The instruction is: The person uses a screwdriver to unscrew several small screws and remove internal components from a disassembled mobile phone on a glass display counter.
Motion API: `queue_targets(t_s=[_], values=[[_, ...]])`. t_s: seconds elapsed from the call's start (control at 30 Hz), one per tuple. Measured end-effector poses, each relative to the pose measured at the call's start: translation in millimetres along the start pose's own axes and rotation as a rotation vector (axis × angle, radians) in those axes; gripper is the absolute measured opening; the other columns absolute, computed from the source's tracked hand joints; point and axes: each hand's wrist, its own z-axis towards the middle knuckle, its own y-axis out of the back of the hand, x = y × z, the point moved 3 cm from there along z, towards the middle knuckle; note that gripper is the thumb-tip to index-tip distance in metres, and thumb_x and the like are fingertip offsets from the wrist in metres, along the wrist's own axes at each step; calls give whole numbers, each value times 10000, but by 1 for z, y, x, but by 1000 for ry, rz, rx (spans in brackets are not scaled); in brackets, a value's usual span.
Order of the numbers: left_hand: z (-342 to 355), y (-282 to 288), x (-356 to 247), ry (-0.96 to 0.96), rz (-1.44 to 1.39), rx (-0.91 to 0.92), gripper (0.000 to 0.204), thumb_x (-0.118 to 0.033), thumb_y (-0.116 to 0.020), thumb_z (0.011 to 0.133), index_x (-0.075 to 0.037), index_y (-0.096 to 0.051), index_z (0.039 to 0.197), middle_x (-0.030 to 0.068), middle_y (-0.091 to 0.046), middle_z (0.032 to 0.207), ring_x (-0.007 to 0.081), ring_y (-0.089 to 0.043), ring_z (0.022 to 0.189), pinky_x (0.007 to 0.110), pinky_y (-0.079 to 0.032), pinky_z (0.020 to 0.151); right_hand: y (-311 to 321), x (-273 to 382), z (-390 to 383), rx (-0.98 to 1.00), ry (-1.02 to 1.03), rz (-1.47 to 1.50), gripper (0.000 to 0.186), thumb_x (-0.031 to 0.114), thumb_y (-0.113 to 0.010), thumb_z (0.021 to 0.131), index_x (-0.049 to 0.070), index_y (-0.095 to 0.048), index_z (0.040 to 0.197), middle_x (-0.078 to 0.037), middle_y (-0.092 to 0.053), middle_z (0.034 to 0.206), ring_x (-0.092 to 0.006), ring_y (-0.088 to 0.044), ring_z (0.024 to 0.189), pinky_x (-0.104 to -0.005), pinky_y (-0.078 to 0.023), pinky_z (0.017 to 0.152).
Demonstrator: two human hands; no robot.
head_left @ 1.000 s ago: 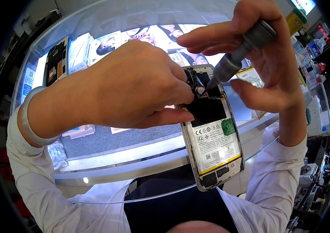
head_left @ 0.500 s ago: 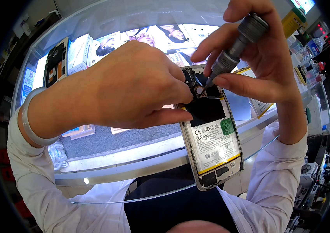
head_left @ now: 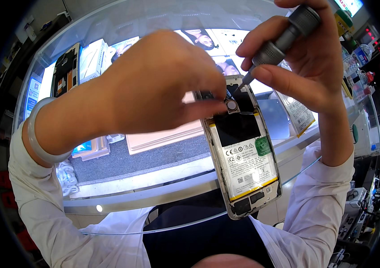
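Note:
An opened smartphone point(head_left: 268, 177) lies tilted at the counter's front edge, its inside facing up. In its body sit a white battery point(head_left: 248, 167) with yellow edges and a green sticker, and a round metal-ringed part point(head_left: 231, 105) near the top. My right hand point(head_left: 306, 76) grips a grey knurled screwdriver point(head_left: 270, 52), its tip pointing down at the phone's upper end. Over the phone's upper left edge, my left hand point(head_left: 167, 80) has thumb and forefinger pinched together. Its fingertips are blurred, so I cannot make out what is between them.
Another opened phone point(head_left: 66, 69) and white boxes point(head_left: 92, 61) stand at the far left. A loose battery point(head_left: 298, 111) and a dark flat panel point(head_left: 271, 117) lie right of the phone. Coiled white cables point(head_left: 67, 178) are at the left front; bottles point(head_left: 362, 53) stand at the far right.
My left hand has lifted slightly, uncovering more of the phone's upper left. The screwdriver tip has moved up, away from the round part, with my right hand shifting right.

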Motion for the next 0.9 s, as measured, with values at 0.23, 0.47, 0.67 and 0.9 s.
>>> queue_targets(t_s=[0.23, 0.47, 0.67, 0.9], values=[[5, 3, 6, 141, -14, -105, 114, -66, -814, 758, -56, -730, 836, 28, -619, 644, 90, -417, 477, 264, -289, 447, -6, 6, 4, -151, 22, -230, 687, -62, -770, 781, 51, -280, 1248, -216, -688, 983, -195, -702, 903, -285, -572, 806], [8, 11, 47, 346, 7, -19, 106, -54, -711, 880, 10, -738, 961, 66, -692, 768, 70, -565, 625, 212, -422, 544, 8, -5, 5, -359, -101, -194, 623, 2, -750, 835, 68, -297, 1259, -144, -667, 969, -139, -674, 883, -261, -557, 810], [7, -5, 59, 383, 181, 62, 149, -59, -708, 882, -1, -737, 1016, 104, -724, 844, 149, -678, 704, 266, -536, 632, 4, -18, 4, -284, -171, -223, 579, 28, -749, 836, 73, -335, 1239, -86, -651, 942, -102, -649, 847, -245, -549, 780], [0, 3, 61, 392, -3, -49, 146, -51, -700, 883, -14, -740, 1018, 123, -721, 882, 159, -682, 734, 273, -533, 635, -1, -5, 4, -303, -195, -313, 583, 27, -751, 834, 76, -334, 1237, -87, -652, 942, -104, -650, 839, -248, -552, 767]])
